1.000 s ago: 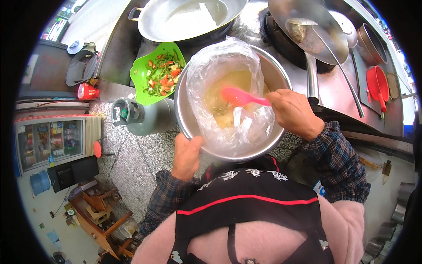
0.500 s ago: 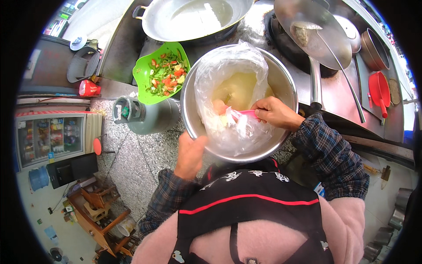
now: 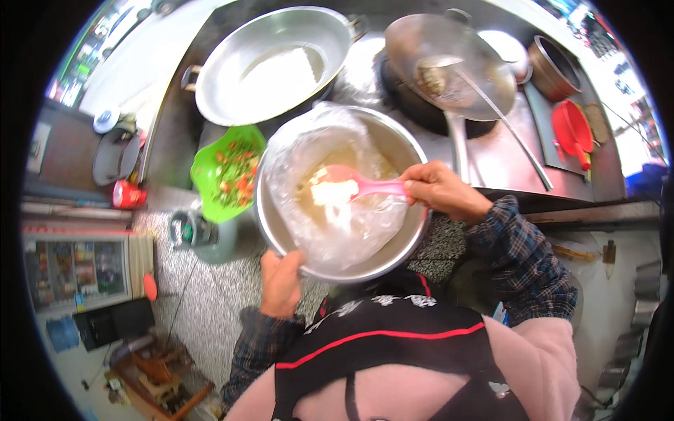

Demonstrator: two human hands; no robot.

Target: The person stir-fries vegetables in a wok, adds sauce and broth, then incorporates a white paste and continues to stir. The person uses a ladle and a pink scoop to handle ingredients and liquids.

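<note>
A large steel bowl [image 3: 414, 238] is in front of me, with a clear plastic bag [image 3: 284, 140] lining it. Yellowish liquid [image 3: 379, 165] shows inside the bag. My right hand [image 3: 446, 191] is closed round the handle of a pink rice paddle [image 3: 375, 188]. A pale, soft-looking lump [image 3: 333, 191] rests on its blade, above the liquid. My left hand [image 3: 282, 281] grips the bowl's near-left rim, its thumb over the edge.
Beyond the bowl's left side is a green basin [image 3: 203, 175] of chopped vegetables, above a grey gas cylinder [image 3: 217, 242]. A wide metal pan [image 3: 217, 84] stands at the back. At the right are a wok [image 3: 491, 84] holding a ladle [image 3: 519, 144] and a red scoop [image 3: 572, 130].
The paddle has come up out of the bag with a pale lump on its blade. My view has shifted, so the bowl appears further left and lower.
</note>
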